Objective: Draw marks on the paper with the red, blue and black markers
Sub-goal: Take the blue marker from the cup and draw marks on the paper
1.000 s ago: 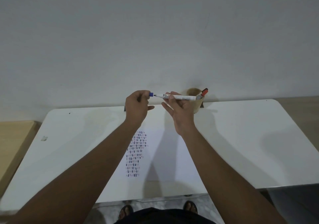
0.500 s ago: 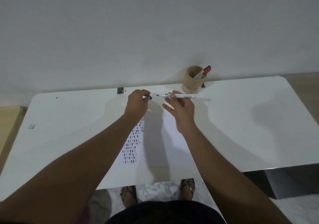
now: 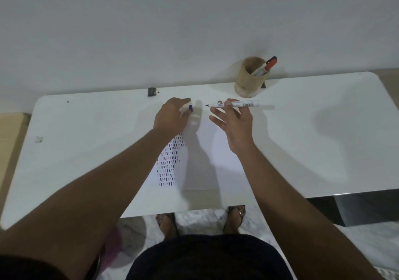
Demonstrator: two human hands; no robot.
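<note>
Right hand (image 3: 236,122) pinching uncapped white-barrelled blue marker (image 3: 234,104), tip toward nine o'clock; white paper sheet (image 3: 224,163) just below, at six. Left hand (image 3: 172,118) clutching blue cap (image 3: 190,107).

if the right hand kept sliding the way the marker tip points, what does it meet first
The uncapped marker in the right hand points toward the person's left. First in that line is probably the left hand, which holds the blue cap, though their relative heights are unclear.
</note>
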